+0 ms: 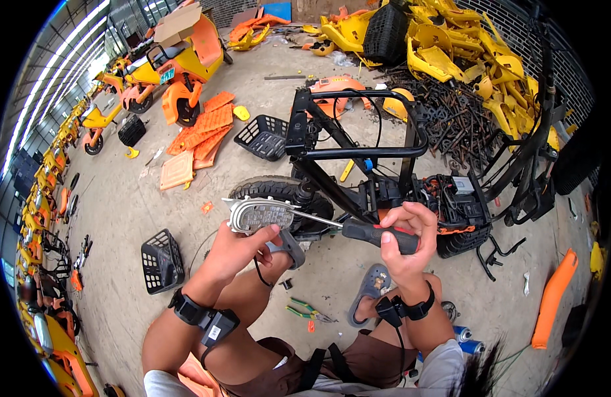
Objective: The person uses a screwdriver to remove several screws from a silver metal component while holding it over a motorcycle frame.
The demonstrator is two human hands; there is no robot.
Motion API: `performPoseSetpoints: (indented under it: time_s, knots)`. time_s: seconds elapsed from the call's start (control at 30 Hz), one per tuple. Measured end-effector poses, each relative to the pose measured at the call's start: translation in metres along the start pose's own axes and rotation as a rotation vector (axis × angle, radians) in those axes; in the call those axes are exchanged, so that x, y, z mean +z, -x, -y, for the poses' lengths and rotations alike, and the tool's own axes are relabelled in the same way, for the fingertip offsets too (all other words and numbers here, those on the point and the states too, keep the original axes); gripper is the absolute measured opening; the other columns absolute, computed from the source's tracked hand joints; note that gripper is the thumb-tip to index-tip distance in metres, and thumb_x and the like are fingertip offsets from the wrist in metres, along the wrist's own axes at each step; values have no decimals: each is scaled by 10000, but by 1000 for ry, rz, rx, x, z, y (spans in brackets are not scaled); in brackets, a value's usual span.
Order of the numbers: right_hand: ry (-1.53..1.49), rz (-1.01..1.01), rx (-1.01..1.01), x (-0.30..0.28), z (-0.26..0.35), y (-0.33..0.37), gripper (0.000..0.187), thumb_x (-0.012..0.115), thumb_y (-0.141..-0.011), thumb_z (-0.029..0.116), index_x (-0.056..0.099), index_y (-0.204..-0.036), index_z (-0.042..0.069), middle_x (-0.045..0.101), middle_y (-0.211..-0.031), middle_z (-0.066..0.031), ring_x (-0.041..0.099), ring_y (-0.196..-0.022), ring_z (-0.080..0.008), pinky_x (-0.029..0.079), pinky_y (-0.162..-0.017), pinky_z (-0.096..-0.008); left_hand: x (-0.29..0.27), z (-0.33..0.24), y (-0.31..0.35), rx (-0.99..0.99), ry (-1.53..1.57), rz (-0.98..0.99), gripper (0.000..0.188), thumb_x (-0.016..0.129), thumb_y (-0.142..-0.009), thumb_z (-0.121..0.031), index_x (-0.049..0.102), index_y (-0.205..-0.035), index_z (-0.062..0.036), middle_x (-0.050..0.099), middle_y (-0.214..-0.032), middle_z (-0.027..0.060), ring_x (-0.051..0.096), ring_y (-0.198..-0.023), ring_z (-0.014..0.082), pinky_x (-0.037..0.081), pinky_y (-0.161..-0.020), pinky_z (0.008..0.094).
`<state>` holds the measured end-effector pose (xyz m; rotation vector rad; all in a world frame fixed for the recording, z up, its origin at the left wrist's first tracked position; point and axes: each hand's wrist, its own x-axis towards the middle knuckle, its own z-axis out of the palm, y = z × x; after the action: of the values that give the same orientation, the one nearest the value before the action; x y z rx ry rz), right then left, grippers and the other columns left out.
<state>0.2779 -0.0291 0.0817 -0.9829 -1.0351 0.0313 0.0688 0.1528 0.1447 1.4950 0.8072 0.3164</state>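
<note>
Between the thumb and fingers of my left hand (231,257) is a light-coloured, rounded part with a grey gridded face (265,216), which looks like a scooter lamp. My right hand (412,249) grips a screwdriver (368,233) by its black and red handle. Its shaft points left, and the tip meets the right end of the lamp-like part. Whether the tip sits in a screw is too small to tell. Just beyond my hands stands a stripped black scooter frame (361,153) with a knobbly tyre (265,188) and exposed wiring.
Pliers with green handles (310,311) lie on the floor between my feet. Black baskets (162,262) and orange panels (198,142) are scattered to the left. Yellow panels (444,43) and dark metal parts (451,116) are heaped at the far right. Spray cans (473,347) lie near my right elbow.
</note>
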Motion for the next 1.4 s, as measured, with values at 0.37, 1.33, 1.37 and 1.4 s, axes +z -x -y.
performPoseSetpoints:
  time_s: [0.37,1.33,1.37,1.4]
  knots:
    - [13,-74,149,8,-11,4,406,670,-828,-32,503,-1196,2,631,-1004,-92,609,-887,-121,505,-799,-261,-1,1,-3,-99,114,-37,325,651,-931,-253,584,-1020,53,658,-780,153,623,-531,175,523,-462,297]
    - [-798,53,690,26,-6,0,731,614,-860,29,265,-1502,27,504,-1326,-223,611,-948,-243,480,-948,-412,-9,1,-4,43,461,192,569,395,-1006,-543,602,-1016,-12,636,-776,100,559,-599,187,477,-561,339]
    - [-760,75,691,31,-4,0,807,633,-818,1,233,-1517,33,525,-1275,-194,612,-970,-244,487,-912,-398,-10,0,-2,72,493,237,538,412,-1016,-509,602,-996,-6,648,-786,100,569,-617,179,487,-554,337]
    - [-751,109,703,31,-5,0,804,628,-815,-8,237,-1517,33,531,-1243,-180,612,-972,-242,490,-899,-391,-8,0,0,67,485,253,524,412,-1020,-496,599,-1013,-7,649,-797,100,574,-624,182,492,-563,336]
